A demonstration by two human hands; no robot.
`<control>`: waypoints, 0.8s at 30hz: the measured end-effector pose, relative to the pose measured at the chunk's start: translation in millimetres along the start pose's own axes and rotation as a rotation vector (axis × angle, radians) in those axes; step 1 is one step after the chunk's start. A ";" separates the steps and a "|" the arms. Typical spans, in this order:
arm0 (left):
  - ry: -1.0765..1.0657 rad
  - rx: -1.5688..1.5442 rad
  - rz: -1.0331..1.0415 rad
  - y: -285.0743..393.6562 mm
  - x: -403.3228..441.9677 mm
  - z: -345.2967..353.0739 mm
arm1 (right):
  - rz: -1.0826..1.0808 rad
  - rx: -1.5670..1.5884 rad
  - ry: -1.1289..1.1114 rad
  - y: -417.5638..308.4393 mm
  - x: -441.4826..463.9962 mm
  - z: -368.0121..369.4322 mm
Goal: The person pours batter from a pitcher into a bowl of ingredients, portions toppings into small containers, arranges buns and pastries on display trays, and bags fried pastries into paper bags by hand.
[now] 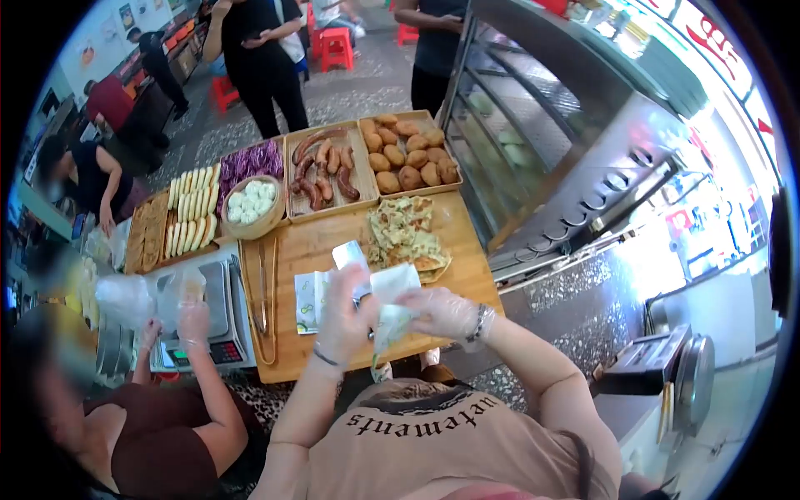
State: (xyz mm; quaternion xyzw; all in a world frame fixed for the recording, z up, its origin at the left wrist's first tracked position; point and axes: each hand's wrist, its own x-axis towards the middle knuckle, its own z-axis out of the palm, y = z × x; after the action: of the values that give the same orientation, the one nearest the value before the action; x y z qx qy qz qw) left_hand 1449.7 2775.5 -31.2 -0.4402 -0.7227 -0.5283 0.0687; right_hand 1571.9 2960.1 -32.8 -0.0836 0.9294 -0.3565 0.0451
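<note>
My right hand, in a clear plastic glove, pinches a white and green printed paper bag over the near edge of the wooden board. Just left of the bag is my left hand, also gloved; its fingers look stretched out and apart, though slightly blurred. Beyond both hands lie folded, filled flatbreads. A stack of printed paper bags rests beside my left hand, and a small white box-like item is just past my fingertips.
Trays of sausages and brown fried balls line the board's far side, with a bowl of white eggs. Tongs lie at left. A co-worker's gloved hand holds a plastic bag near the scale. A glass cabinet stands right.
</note>
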 end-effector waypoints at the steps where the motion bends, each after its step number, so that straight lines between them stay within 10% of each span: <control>1: 0.001 0.012 -0.035 -4.1 -1.5 -1.4 | -0.075 0.062 0.089 9.8 4.2 -7.1; 3: -0.270 -0.644 -0.757 -8.9 2.0 -1.6 | -0.097 0.069 -0.002 27.9 13.0 -14.5; 10: -0.322 0.065 -0.564 -7.2 21.4 37.1 | -0.338 0.152 -0.129 79.8 39.4 -44.6; 15: -0.012 -0.643 -0.990 -27.5 2.3 72.5 | -0.417 0.282 -0.058 121.3 43.5 -41.1; 24: 0.021 -0.905 -1.065 -39.0 -6.3 85.2 | -0.257 0.692 -0.242 159.8 50.8 -46.1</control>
State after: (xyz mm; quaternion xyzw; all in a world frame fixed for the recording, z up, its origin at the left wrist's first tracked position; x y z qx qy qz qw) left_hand 1456.9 2840.1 -99.0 -0.0061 -0.5483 -0.7435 -0.3828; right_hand 1495.7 3097.8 -106.9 -0.2207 0.7242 -0.6392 0.1352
